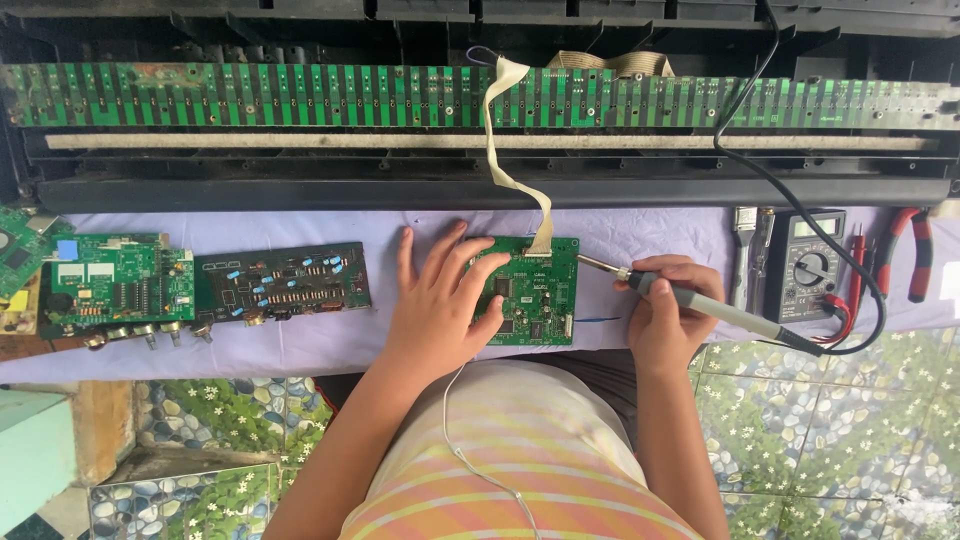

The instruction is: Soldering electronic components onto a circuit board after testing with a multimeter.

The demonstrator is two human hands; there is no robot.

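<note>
My left hand (440,300) lies flat with spread fingers on the left part of a small green circuit board (540,295) on a pale lilac cloth. A cream ribbon cable (498,140) runs from the board's top edge up to the long green strip board (300,95) of an opened black keyboard case. My right hand (668,315) grips a grey soldering iron (700,305) like a pen. Its metal tip (590,264) points left and sits just off the small board's upper right corner.
Two more circuit boards, one green (115,285) and one dark (280,280), lie to the left. A multimeter (808,265) with probes, tweezers (748,250) and red-handled pliers (905,250) lie to the right. The iron's black cord (760,170) loops across the case.
</note>
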